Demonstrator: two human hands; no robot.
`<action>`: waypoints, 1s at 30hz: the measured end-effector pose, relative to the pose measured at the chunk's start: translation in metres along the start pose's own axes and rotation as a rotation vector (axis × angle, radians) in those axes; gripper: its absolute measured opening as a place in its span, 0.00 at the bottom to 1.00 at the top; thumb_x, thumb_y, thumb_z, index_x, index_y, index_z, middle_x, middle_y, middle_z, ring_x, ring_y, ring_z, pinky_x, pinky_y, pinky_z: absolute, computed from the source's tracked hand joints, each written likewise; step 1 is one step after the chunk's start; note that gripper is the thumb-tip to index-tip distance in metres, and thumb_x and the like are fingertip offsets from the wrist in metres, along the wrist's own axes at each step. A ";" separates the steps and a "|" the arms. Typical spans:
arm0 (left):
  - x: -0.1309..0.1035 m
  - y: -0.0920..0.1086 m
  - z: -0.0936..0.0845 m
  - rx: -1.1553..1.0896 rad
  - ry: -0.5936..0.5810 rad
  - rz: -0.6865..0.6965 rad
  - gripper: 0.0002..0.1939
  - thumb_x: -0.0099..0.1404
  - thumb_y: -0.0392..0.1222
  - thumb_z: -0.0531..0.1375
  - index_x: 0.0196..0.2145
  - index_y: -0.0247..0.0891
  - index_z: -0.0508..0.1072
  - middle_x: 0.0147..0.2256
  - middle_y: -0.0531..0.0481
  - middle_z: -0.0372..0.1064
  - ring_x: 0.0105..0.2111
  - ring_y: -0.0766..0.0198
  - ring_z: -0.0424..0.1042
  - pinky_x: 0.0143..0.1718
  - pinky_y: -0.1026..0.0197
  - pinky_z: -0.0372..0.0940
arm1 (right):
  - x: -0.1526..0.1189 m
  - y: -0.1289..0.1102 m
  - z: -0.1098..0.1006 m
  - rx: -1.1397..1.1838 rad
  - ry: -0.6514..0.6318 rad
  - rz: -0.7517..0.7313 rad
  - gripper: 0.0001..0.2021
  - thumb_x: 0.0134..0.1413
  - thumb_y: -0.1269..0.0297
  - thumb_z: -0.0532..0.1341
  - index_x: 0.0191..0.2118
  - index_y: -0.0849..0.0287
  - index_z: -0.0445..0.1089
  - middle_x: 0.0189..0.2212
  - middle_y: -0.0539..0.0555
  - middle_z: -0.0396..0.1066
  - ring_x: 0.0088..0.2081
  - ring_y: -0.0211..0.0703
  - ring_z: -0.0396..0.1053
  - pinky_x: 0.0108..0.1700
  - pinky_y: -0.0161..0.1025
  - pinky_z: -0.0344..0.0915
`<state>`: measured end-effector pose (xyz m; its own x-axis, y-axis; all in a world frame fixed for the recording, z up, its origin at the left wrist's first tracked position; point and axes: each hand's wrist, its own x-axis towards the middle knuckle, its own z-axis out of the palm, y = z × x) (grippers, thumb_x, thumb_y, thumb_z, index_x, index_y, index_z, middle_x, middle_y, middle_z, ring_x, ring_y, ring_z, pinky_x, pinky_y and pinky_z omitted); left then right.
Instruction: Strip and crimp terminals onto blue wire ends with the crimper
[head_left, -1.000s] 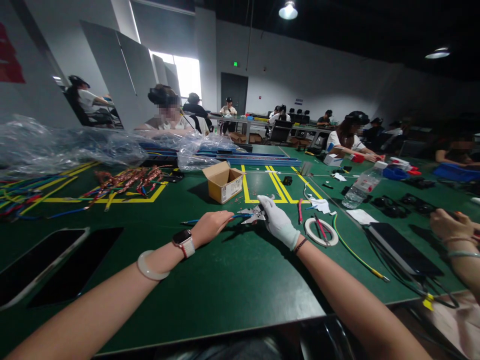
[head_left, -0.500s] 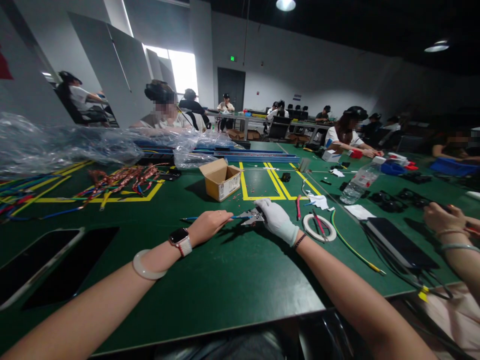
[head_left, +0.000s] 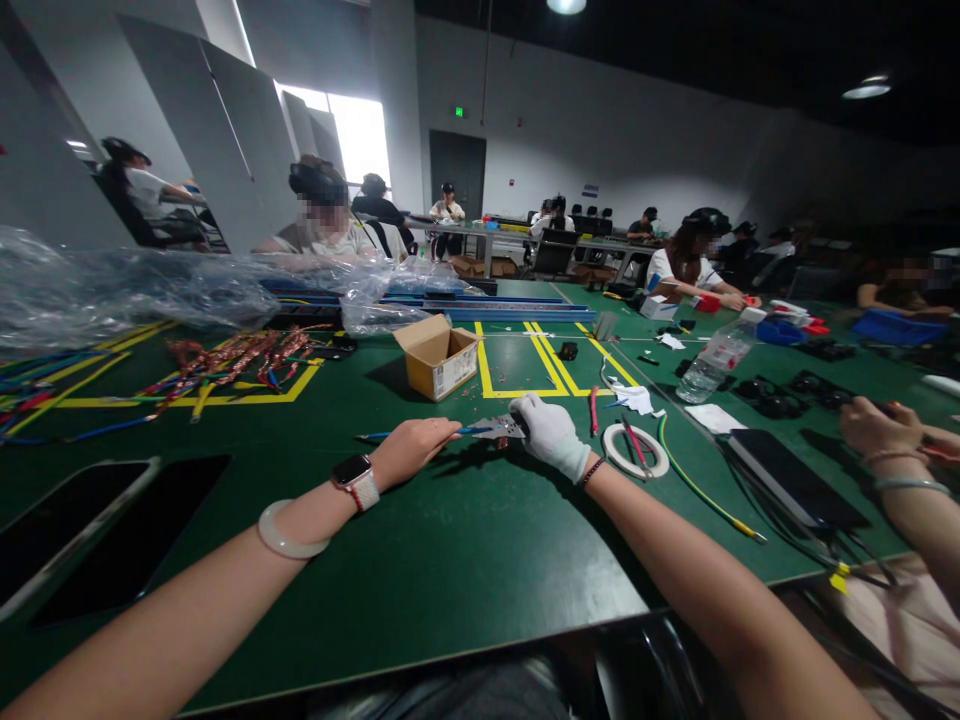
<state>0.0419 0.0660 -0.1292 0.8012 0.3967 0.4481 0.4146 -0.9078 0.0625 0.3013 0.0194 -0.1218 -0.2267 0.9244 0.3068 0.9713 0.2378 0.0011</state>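
My left hand (head_left: 415, 450), bare and with a watch at the wrist, is closed on a blue wire (head_left: 376, 436) that runs sideways through its fingers. The wire's right end reaches the metal jaws of a wire stripper (head_left: 498, 428). My right hand (head_left: 549, 435), in a white glove, is wrapped round the stripper's handles, which the glove mostly hides. Whether the jaws bite the wire I cannot tell. Beyond the hands stands an open cardboard box (head_left: 437, 357). Right of the glove, a roll of white tape (head_left: 658, 460) lies near a short red wire (head_left: 594, 410).
Copper-ended wires (head_left: 232, 365) lie in a heap at the left, in front of clear plastic wrap (head_left: 135, 290). Two phones (head_left: 127, 540) rest at the near left. A green-yellow wire (head_left: 705, 500), a power bank (head_left: 799, 480) and a bottle (head_left: 716, 360) are at the right, beside a co-worker's hands (head_left: 885, 430).
The stripper's jaws look closer together and flatter than before. Both hands keep their hold and stay nearly in place. The whole view has shifted slightly.
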 end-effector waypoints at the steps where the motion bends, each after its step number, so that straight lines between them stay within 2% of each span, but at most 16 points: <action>1: 0.000 0.000 0.000 -0.001 -0.001 0.000 0.18 0.73 0.44 0.44 0.44 0.35 0.71 0.37 0.44 0.74 0.36 0.60 0.74 0.37 0.60 0.67 | 0.000 -0.001 -0.001 0.003 -0.007 0.009 0.15 0.58 0.63 0.55 0.50 0.58 0.65 0.45 0.59 0.68 0.37 0.46 0.70 0.36 0.37 0.61; 5: 0.001 -0.001 0.001 -0.002 0.010 0.003 0.18 0.73 0.44 0.44 0.44 0.35 0.71 0.36 0.44 0.74 0.36 0.60 0.74 0.37 0.60 0.67 | 0.000 -0.002 -0.002 0.005 -0.019 0.027 0.16 0.58 0.62 0.55 0.51 0.58 0.64 0.46 0.59 0.68 0.36 0.45 0.70 0.35 0.37 0.61; 8: 0.001 -0.002 0.001 -0.002 0.020 0.009 0.18 0.74 0.44 0.44 0.43 0.34 0.71 0.36 0.43 0.74 0.36 0.59 0.74 0.37 0.60 0.67 | 0.000 0.000 0.000 0.017 0.010 0.004 0.15 0.56 0.63 0.56 0.49 0.59 0.65 0.43 0.60 0.69 0.38 0.47 0.68 0.38 0.38 0.61; 12: 0.001 -0.001 0.001 -0.003 0.022 -0.010 0.18 0.74 0.44 0.44 0.43 0.35 0.71 0.37 0.44 0.75 0.37 0.60 0.74 0.38 0.61 0.68 | 0.002 0.008 0.007 0.081 0.151 -0.103 0.14 0.52 0.65 0.59 0.45 0.59 0.68 0.40 0.58 0.70 0.47 0.53 0.63 0.50 0.46 0.58; 15: 0.001 0.001 0.001 -0.007 0.015 0.002 0.18 0.74 0.45 0.44 0.44 0.35 0.71 0.38 0.44 0.75 0.37 0.60 0.75 0.39 0.60 0.68 | 0.004 0.014 0.014 0.208 0.233 -0.207 0.14 0.49 0.69 0.59 0.45 0.58 0.66 0.42 0.57 0.69 0.51 0.52 0.60 0.56 0.51 0.54; 17: 0.001 0.002 0.000 -0.009 0.016 0.019 0.19 0.74 0.45 0.44 0.45 0.34 0.71 0.38 0.44 0.75 0.37 0.60 0.75 0.38 0.60 0.68 | 0.005 0.017 0.017 0.303 0.210 -0.258 0.14 0.50 0.71 0.58 0.45 0.60 0.65 0.43 0.58 0.68 0.48 0.48 0.63 0.53 0.48 0.58; 20: 0.001 0.003 0.000 -0.014 0.002 0.032 0.19 0.74 0.45 0.44 0.45 0.34 0.71 0.37 0.44 0.75 0.36 0.60 0.75 0.37 0.61 0.68 | 0.006 0.019 0.019 0.374 0.162 -0.276 0.12 0.51 0.71 0.58 0.43 0.61 0.65 0.40 0.59 0.68 0.41 0.45 0.65 0.47 0.42 0.62; 26: 0.001 0.001 0.001 -0.020 -0.012 0.046 0.20 0.74 0.45 0.43 0.44 0.33 0.70 0.37 0.44 0.74 0.36 0.60 0.74 0.37 0.61 0.67 | 0.009 0.022 0.022 0.370 0.176 -0.311 0.11 0.51 0.63 0.61 0.40 0.61 0.65 0.36 0.59 0.67 0.38 0.46 0.63 0.43 0.42 0.62; 30: 0.000 0.001 0.001 -0.019 -0.013 0.046 0.20 0.74 0.46 0.42 0.44 0.33 0.70 0.36 0.45 0.74 0.35 0.61 0.74 0.36 0.62 0.66 | 0.009 0.023 0.025 0.362 0.192 -0.313 0.11 0.52 0.62 0.61 0.39 0.61 0.65 0.35 0.58 0.66 0.37 0.46 0.62 0.41 0.42 0.62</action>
<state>0.0430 0.0659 -0.1302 0.8245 0.3564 0.4396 0.3694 -0.9274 0.0590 0.3202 0.0409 -0.1423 -0.4525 0.7290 0.5137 0.7640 0.6140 -0.1984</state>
